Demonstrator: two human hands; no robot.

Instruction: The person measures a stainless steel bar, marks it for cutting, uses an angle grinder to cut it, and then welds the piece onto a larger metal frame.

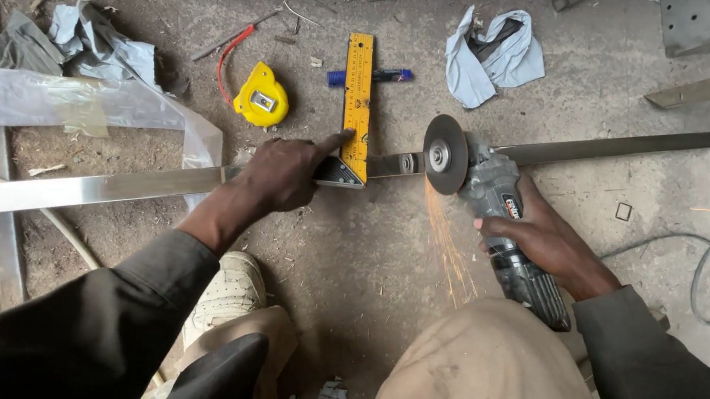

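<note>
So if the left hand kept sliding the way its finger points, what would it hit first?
The left hand points its forefinger up-right, already touching the yellow square ruler. Past it, probably the blue pen, though depth is unclear.

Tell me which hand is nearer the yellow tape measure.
Left. The left hand presses the yellow square just right of and below the tape measure; the right hand grips the angle grinder farther right.

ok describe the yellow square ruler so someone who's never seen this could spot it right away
Find the long shiny metal bar running across the concrete floor. The left hand presses on it beside the angle grinder; the yellow square stands up from the bar under that forefinger. Unlike the rounded yellow tape measure to its left, it is flat, straight and long.
</note>
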